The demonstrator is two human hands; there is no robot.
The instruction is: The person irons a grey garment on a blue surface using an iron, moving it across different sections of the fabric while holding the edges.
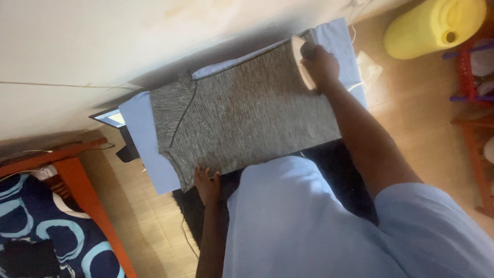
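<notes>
A grey knitted garment [242, 108] lies flat on a surface covered with a pale blue cloth [141, 136], set against a white wall. My right hand [320, 66] grips the handle of an iron [301, 61] that rests on the far right end of the garment. At the near edge, my left hand [207, 184] presses its fingers on the garment's hem close to the sleeve. My pale blue shirt hides the near part of the surface.
A yellow jerrycan [435, 25] lies on the tiled floor at top right, next to a red rack [471, 77]. An orange bed frame [77, 190] with a blue patterned blanket [36, 226] fills the lower left. A lit screen [110, 117] peeks out beyond the cloth.
</notes>
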